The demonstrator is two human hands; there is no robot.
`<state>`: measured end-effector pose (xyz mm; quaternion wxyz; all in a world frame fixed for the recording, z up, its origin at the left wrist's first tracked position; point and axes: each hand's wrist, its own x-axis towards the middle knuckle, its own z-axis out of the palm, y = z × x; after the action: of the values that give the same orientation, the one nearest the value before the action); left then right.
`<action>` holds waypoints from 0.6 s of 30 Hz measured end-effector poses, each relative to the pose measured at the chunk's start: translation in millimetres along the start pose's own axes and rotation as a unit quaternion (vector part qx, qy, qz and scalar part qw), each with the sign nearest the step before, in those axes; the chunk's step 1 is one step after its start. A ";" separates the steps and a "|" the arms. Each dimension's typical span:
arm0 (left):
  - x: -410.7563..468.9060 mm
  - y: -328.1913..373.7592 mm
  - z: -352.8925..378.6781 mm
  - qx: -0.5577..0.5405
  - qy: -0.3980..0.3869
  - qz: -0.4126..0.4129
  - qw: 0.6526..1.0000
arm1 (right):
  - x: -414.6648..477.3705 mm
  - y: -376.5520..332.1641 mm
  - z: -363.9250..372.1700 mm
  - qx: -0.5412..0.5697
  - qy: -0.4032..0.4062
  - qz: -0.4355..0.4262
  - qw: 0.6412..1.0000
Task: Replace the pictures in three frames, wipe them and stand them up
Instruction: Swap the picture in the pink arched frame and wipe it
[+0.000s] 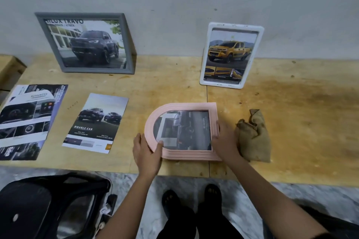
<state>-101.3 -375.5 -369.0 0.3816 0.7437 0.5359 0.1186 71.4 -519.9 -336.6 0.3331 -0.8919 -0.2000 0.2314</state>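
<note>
A pink arched frame (184, 155) lies face up on the wooden table (301, 118), holding a dark car picture turned sideways. My left hand (145, 153) grips its rounded end, thumb on the glass. My right hand (225, 139) holds the straight end. A grey frame (40, 33) with a dark pickup picture leans upright against the wall at back left. A white frame (206, 58) with a yellow pickup picture stands at back right. A crumpled brown cloth (252, 137) lies just right of my right hand.
Two loose car pictures lie on the table at left: a double-cab sheet (97, 124) and a larger brochure page (27, 120). A black bag (48, 205) sits on the floor at lower left. My feet (190, 198) are below the table's front edge.
</note>
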 end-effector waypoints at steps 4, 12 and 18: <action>7.1 26.6 -2.7 -0.234 -0.028 -0.099 0.967 | 16.9 -4.6 -9.1 0.100 -0.019 0.117 0.988; 1.2 60.5 -28.5 -0.472 -0.050 -0.126 0.871 | 35.3 9.5 -52.7 0.145 -0.181 0.081 0.969; 20.6 103.1 -73.5 -0.515 -0.029 -0.020 0.857 | 71.1 -8.6 -88.5 0.138 -0.217 -0.049 0.965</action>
<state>-63.2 -338.7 -252.1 0.7274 0.4338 0.4017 0.3485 175.8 -522.0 -291.2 0.4126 -0.7548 -0.2767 0.4283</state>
